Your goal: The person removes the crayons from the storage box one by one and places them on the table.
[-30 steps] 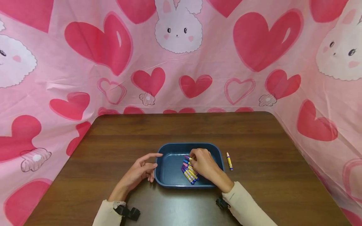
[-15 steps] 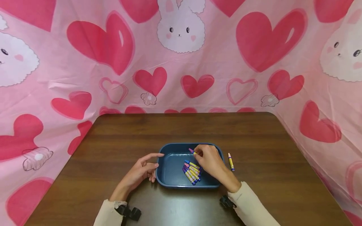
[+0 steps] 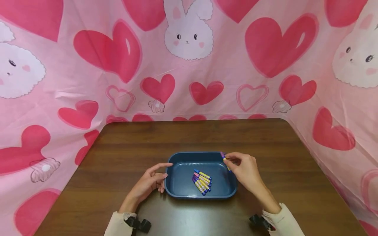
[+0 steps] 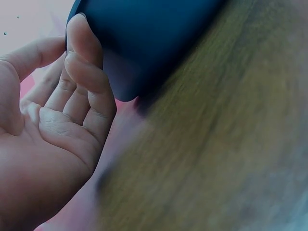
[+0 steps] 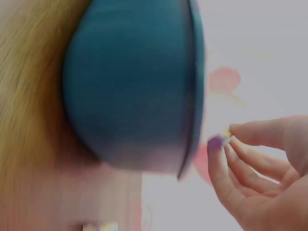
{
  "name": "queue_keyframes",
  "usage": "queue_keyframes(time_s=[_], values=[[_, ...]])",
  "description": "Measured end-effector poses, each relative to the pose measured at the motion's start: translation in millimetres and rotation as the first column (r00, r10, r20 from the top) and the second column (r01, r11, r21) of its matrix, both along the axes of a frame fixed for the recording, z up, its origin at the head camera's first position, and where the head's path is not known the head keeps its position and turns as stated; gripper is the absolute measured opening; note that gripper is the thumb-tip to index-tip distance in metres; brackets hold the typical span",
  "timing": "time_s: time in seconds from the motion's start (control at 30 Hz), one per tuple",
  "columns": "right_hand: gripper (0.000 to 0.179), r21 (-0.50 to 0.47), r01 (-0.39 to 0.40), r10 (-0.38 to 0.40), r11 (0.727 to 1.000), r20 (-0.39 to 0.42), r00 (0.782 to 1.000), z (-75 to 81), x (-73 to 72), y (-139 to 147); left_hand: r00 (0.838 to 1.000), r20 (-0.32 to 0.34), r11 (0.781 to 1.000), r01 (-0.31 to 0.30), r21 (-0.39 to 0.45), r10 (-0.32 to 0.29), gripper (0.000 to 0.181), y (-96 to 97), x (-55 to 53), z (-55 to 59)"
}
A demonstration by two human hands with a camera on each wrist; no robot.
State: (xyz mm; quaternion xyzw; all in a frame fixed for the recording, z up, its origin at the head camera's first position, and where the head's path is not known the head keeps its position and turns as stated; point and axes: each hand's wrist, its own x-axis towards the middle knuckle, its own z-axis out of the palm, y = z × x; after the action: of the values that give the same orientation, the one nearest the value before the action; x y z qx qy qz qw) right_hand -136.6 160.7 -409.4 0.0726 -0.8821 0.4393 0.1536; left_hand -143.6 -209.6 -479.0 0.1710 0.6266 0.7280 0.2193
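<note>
In the head view my right hand (image 3: 244, 168) pinches a purple crayon (image 3: 223, 156) between thumb and fingers, at the right rim of a dark blue tray (image 3: 183, 197). The right wrist view shows the crayon's purple end (image 5: 215, 143) beside a fingertip, outside the tray wall (image 5: 130, 82); most of its wrapper is hidden. Inside the tray lies a fan of several yellow-wrapped crayons (image 3: 202, 182) with blue, pink and purple tips. My left hand (image 3: 148, 182) rests at the tray's left rim, index finger and thumb touching it apart from each other, other fingers loosely bent below.
The brown wooden table (image 3: 133, 141) reaches back to a pink heart-patterned cloth (image 3: 183, 68). At the bottom of the right wrist view, a small whitish-yellow thing (image 5: 100, 226) lies on the table, cut off by the frame.
My right hand has lifted the purple crayon off the group and carried it right to the tray's rim. The crayon on the table is now behind this hand. The left hand stays put.
</note>
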Motion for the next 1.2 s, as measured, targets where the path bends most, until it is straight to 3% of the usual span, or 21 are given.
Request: queue_keyframes(time_s=[0.23, 0.43, 0.77, 0.93, 1.2], values=[[0.016, -0.022, 0.130, -0.128, 0.991, 0.079, 0.989, -7.7, 0.9, 41, 1.000, -0.019, 0.998, -0.012, -0.054, 0.011, 0.047, 0.9, -0.5, 3.1], [0.020, -0.032, 0.201, -0.191, 0.979, 0.193, 0.962, -17.8, -3.2, 70, 0.999, -0.037, 0.998, 0.006, -0.069, -0.008, 0.047, 3.3, -5.4, 7.5], [0.022, -0.028, 0.119, -0.103, 0.992, 0.340, 0.935, -41.7, -11.2, 87, 0.999, -0.051, 0.997, -0.002, -0.079, -0.002, 0.047, 5.4, -7.5, 10.7], [0.025, -0.019, 0.121, -0.104, 0.992, 0.386, 0.917, -50.4, -8.1, 86, 0.999, -0.044, 0.997, 0.003, -0.078, -0.007, 0.047, 8.2, -7.8, 9.4], [0.018, 0.008, 0.107, -0.103, 0.994, 0.352, 0.930, -52.7, -13.3, 76, 0.999, -0.044, 0.995, -0.027, -0.097, 0.023, 0.045, 1.7, -2.0, 6.5]])
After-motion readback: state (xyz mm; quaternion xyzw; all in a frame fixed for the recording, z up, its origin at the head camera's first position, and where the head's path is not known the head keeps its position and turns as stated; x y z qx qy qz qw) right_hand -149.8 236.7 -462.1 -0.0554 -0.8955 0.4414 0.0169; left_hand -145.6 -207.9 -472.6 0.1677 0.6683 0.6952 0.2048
